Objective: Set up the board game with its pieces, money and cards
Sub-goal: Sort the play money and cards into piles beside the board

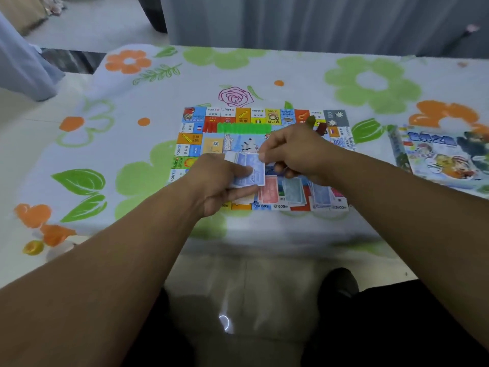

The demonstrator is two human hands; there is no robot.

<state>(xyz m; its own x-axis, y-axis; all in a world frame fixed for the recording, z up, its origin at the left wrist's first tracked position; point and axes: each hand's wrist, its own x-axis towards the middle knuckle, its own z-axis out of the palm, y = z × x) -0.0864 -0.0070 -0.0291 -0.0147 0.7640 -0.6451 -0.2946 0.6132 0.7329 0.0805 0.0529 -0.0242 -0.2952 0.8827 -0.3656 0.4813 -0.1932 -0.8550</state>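
Fingers point(235, 168) of left hand point(214, 184) grip blue banknotes point(255, 176), right hand point(293, 152) pinches the top one; peel singly onto game board point(195, 139).

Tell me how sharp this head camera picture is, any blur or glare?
Head view: dim, bluish light; left hand, right hand and the blue notes they hold look soft; board print reads only partly; the wide lens stretches the forearms toward the corners; a glare arc sits on the floor.
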